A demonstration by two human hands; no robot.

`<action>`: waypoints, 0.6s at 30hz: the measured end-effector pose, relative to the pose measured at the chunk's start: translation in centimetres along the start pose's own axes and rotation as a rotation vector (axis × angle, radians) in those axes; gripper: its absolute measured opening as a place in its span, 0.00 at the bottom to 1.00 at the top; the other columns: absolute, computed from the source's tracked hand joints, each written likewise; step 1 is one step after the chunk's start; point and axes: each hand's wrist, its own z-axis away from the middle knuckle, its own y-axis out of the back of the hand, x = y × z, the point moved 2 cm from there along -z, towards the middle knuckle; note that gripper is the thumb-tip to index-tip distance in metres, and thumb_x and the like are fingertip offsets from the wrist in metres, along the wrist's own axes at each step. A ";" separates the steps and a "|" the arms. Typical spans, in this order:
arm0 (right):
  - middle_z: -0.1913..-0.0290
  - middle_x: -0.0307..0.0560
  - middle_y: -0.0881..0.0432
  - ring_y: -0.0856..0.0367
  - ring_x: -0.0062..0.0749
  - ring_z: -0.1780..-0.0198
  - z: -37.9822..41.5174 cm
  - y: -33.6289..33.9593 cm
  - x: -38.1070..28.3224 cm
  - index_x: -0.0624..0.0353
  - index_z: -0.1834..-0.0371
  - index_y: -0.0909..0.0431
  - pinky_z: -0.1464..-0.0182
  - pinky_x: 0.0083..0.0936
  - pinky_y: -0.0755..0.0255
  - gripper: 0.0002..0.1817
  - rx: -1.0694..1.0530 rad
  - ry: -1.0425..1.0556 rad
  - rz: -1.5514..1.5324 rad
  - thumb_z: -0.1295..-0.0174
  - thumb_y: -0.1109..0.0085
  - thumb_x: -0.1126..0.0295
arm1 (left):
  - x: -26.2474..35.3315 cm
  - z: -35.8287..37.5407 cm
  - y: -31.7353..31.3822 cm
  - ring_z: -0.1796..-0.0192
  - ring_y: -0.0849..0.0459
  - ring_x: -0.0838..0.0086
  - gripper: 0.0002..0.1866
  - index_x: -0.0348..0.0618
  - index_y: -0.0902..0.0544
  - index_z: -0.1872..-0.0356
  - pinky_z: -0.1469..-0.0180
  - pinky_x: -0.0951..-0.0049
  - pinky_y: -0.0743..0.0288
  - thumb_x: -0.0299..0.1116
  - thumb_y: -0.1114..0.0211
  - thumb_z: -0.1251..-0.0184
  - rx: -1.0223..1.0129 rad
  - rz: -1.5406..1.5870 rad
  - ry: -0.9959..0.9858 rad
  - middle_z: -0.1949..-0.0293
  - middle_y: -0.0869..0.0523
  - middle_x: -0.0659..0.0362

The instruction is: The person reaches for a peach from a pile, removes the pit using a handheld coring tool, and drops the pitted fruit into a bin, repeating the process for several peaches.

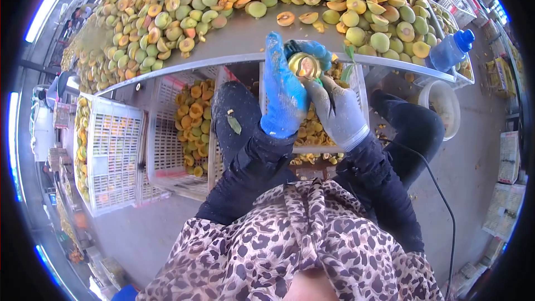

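Observation:
My left hand [285,92], in a blue glove dusted with fruit residue, cups a peach half [301,65] with its cut face toward me. The pale pit shows in the middle of that face. My right hand [339,106], in a grey glove, is closed with its fingertips against the lower edge of the fruit. It grips a small curved pitting tool, whose loop seems to lie around the pit; a bit of green shows at the fingers and most of the handle is hidden. Below both hands, a white crate [362,92] between my knees contains cut peach pieces [315,131].
A metal table [245,33] carries a large heap of peach halves [184,17]. On its right edge stands a blue bottle [450,50]. White crates [116,150] with fruit are at my left, a white bucket [446,117] at my right. A black cable [440,181] hangs beside my right leg.

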 end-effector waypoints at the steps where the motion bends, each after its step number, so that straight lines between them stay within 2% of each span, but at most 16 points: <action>1: 0.78 0.61 0.23 0.20 0.54 0.74 0.3 -0.1 -0.2 0.66 0.64 0.23 0.74 0.37 0.33 0.15 -0.024 0.035 -0.032 0.31 0.49 0.62 | 0.0 0.1 0.5 0.65 0.17 0.65 0.30 0.35 0.22 0.65 0.56 0.67 0.22 0.55 0.60 0.24 -0.087 0.006 -0.019 0.70 0.17 0.51; 2: 0.79 0.61 0.24 0.20 0.53 0.75 0.5 0.1 -0.4 0.66 0.64 0.23 0.74 0.36 0.33 0.15 -0.044 0.075 -0.060 0.31 0.49 0.63 | 0.0 0.1 0.8 0.64 0.17 0.68 0.31 0.35 0.21 0.66 0.57 0.70 0.22 0.56 0.60 0.24 -0.180 0.013 -0.042 0.69 0.16 0.52; 3: 0.79 0.61 0.24 0.20 0.53 0.75 0.6 0.4 -0.5 0.66 0.64 0.23 0.74 0.36 0.33 0.15 -0.044 0.089 -0.050 0.31 0.49 0.63 | 0.0 0.3 0.8 0.64 0.17 0.68 0.31 0.35 0.21 0.66 0.57 0.70 0.22 0.56 0.60 0.24 -0.189 0.021 -0.054 0.69 0.16 0.52; 5: 0.78 0.61 0.24 0.23 0.47 0.78 0.7 0.8 -0.5 0.67 0.62 0.23 0.74 0.33 0.35 0.13 -0.131 0.089 0.075 0.31 0.49 0.65 | 0.3 0.4 0.6 0.69 0.19 0.64 0.27 0.37 0.23 0.68 0.62 0.67 0.24 0.53 0.57 0.25 -0.170 -0.046 -0.009 0.72 0.18 0.52; 6: 0.78 0.39 0.26 0.28 0.22 0.77 1.0 0.9 -0.5 0.64 0.65 0.24 0.73 0.24 0.34 0.13 -0.177 0.058 0.037 0.29 0.51 0.65 | 0.4 0.3 0.7 0.69 0.19 0.64 0.27 0.37 0.23 0.68 0.62 0.67 0.24 0.53 0.57 0.25 -0.195 -0.044 -0.072 0.72 0.18 0.52; 7: 0.79 0.34 0.30 0.32 0.17 0.80 1.1 0.7 -0.9 0.61 0.66 0.25 0.78 0.19 0.39 0.15 -0.281 -0.283 -0.290 0.28 0.52 0.61 | 0.1 0.3 1.1 0.69 0.19 0.65 0.27 0.36 0.23 0.68 0.63 0.68 0.24 0.53 0.57 0.25 -0.275 -0.026 -0.094 0.73 0.18 0.52; 8: 0.79 0.33 0.31 0.36 0.13 0.83 1.3 1.0 -1.4 0.60 0.66 0.26 0.83 0.16 0.43 0.17 -0.355 -0.413 -0.321 0.28 0.54 0.57 | 0.2 0.3 1.3 0.70 0.19 0.65 0.28 0.36 0.23 0.68 0.64 0.68 0.24 0.53 0.56 0.25 -0.343 -0.011 -0.096 0.73 0.18 0.53; 9: 0.80 0.33 0.31 0.37 0.14 0.85 1.7 0.7 -0.3 0.60 0.67 0.26 0.84 0.17 0.44 0.19 -0.359 -0.316 -0.246 0.28 0.55 0.55 | 1.0 0.1 1.3 0.70 0.19 0.65 0.28 0.36 0.23 0.68 0.64 0.68 0.24 0.53 0.56 0.25 -0.343 -0.012 -0.125 0.73 0.18 0.53; 11: 0.81 0.34 0.31 0.37 0.15 0.86 1.5 0.8 -0.3 0.60 0.68 0.27 0.85 0.17 0.45 0.21 -0.362 -0.213 -0.166 0.28 0.56 0.54 | 1.4 0.1 1.3 0.71 0.19 0.65 0.27 0.33 0.23 0.65 0.64 0.69 0.24 0.52 0.55 0.25 -0.347 -0.350 0.158 0.74 0.19 0.52; 12: 0.82 0.34 0.32 0.38 0.15 0.87 1.7 1.2 -0.5 0.61 0.69 0.27 0.85 0.18 0.45 0.22 -0.428 -0.380 -0.255 0.28 0.57 0.52 | 1.3 0.6 1.2 0.71 0.19 0.65 0.27 0.33 0.23 0.65 0.64 0.69 0.24 0.52 0.55 0.25 -0.344 -0.350 0.145 0.74 0.19 0.52; 13: 0.82 0.34 0.32 0.39 0.16 0.88 1.6 1.5 -1.2 0.61 0.69 0.27 0.86 0.18 0.46 0.23 -0.490 -0.545 -0.344 0.28 0.58 0.50 | 1.1 1.2 0.8 0.71 0.19 0.67 0.27 0.33 0.22 0.66 0.64 0.69 0.24 0.51 0.54 0.25 -0.319 -0.236 0.008 0.74 0.19 0.52; 14: 0.82 0.34 0.32 0.39 0.16 0.88 1.7 1.7 -1.7 0.61 0.69 0.27 0.86 0.18 0.46 0.23 -0.495 -0.536 -0.345 0.28 0.58 0.50 | 1.2 1.6 0.7 0.72 0.19 0.68 0.27 0.32 0.21 0.67 0.64 0.69 0.24 0.50 0.52 0.25 -0.292 -0.124 -0.123 0.75 0.19 0.53; 15: 0.83 0.35 0.31 0.37 0.16 0.87 2.0 1.6 -2.1 0.61 0.72 0.26 0.84 0.18 0.45 0.24 -0.501 -0.600 -0.432 0.28 0.57 0.51 | 1.3 1.5 0.7 0.72 0.19 0.69 0.27 0.32 0.19 0.74 0.64 0.70 0.24 0.47 0.51 0.25 -0.269 -0.080 -0.063 0.77 0.18 0.53; 16: 0.83 0.35 0.30 0.35 0.17 0.86 2.1 1.6 -2.2 0.61 0.74 0.25 0.83 0.17 0.44 0.25 -0.509 -0.666 -0.517 0.28 0.56 0.52 | 1.7 1.1 1.1 0.72 0.19 0.69 0.27 0.32 0.19 0.74 0.64 0.70 0.24 0.47 0.51 0.25 -0.260 -0.081 -0.073 0.77 0.18 0.53; 17: 0.84 0.35 0.31 0.36 0.17 0.86 1.9 1.6 -1.9 0.62 0.73 0.26 0.83 0.17 0.44 0.26 -0.543 -0.546 -0.336 0.28 0.57 0.50 | 1.9 0.7 1.7 0.72 0.19 0.69 0.28 0.33 0.20 0.77 0.63 0.70 0.24 0.46 0.51 0.25 -0.354 -0.281 -0.019 0.77 0.18 0.53; 18: 0.84 0.35 0.31 0.36 0.17 0.86 1.9 1.6 -1.7 0.62 0.73 0.26 0.83 0.17 0.44 0.26 -0.546 -0.546 -0.334 0.28 0.57 0.50 | 1.7 0.4 2.0 0.72 0.19 0.69 0.29 0.33 0.20 0.80 0.63 0.70 0.24 0.46 0.52 0.24 -0.453 -0.478 0.039 0.78 0.18 0.53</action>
